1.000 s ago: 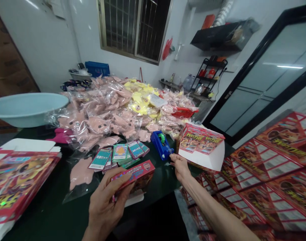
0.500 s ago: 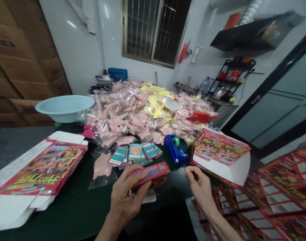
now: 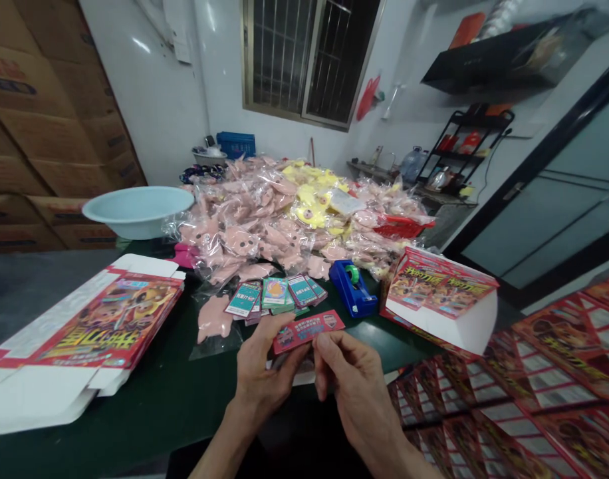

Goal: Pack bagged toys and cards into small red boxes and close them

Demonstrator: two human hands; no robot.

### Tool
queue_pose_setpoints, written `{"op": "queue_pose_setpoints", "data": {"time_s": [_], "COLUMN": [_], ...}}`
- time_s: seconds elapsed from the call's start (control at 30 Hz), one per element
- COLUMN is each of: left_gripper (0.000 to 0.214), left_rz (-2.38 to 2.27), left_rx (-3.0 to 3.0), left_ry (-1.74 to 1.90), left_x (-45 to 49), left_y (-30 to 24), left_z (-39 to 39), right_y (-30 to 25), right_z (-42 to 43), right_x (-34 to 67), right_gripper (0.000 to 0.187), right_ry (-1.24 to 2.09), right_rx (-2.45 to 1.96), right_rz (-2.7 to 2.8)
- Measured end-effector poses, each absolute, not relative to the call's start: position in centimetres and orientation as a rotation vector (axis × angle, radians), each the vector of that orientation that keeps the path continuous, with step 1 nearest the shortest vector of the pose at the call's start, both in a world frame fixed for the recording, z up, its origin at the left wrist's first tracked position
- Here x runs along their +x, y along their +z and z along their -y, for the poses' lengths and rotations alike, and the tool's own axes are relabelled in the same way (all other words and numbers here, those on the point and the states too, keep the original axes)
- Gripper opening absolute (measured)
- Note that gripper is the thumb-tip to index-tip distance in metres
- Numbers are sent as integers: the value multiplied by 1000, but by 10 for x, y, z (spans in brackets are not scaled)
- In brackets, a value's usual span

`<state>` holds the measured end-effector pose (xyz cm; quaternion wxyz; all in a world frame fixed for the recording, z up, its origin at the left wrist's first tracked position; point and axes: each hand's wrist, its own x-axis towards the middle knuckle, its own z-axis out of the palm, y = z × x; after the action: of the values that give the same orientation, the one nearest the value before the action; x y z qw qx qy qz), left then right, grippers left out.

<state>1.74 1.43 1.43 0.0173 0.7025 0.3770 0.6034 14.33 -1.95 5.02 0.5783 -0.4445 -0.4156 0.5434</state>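
My left hand (image 3: pixel 267 366) grips a small red box (image 3: pixel 309 330), printed side up, with a white flap under its near side. At the box's front edge is my right hand (image 3: pixel 349 372), thumb touching it and fingers curled in a pinch; whatever is between them is hidden. Just behind the box lie several teal and purple cards (image 3: pixel 277 297). A blue tape dispenser (image 3: pixel 354 293) with a green roll stands to their right. Left of the cards, a pink pig-like toy (image 3: pixel 215 318) rests on a clear bag.
Bagged pink and yellow toys (image 3: pixel 264 226) are heaped at the back. Flat red cartons (image 3: pixel 115 319) lie left, below a pale blue basin (image 3: pixel 139 213). An open display box (image 3: pixel 439 299) stands right, above stacked red boxes (image 3: pixel 514 392).
My right hand has moved left from beside the tape dispenser to the small box. My left hand has tilted the box so its printed face shows more. The view has shifted slightly.
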Motion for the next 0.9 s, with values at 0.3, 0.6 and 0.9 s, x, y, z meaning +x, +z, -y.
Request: {"op": "queue_pose_setpoints", "data": {"time_s": [0.3,0.6,0.9], "left_gripper": [35,37,30], "left_rz": [-1029,-929,-805], "left_rx": [2354,2409,2497], "left_ry": [1869,1788,1429], "left_x": [13,10,2], "left_y": [19,18,28], "left_z": [-12,-14,-23], "right_y": [62,63,56], "right_z": [26,27,16], "right_x": [146,144,141], "right_gripper": [35,36,42], "right_ry": [1307,1299,1310], "right_rx": [-1110,-1147,-1176], "right_rz": [919,869,849]}}
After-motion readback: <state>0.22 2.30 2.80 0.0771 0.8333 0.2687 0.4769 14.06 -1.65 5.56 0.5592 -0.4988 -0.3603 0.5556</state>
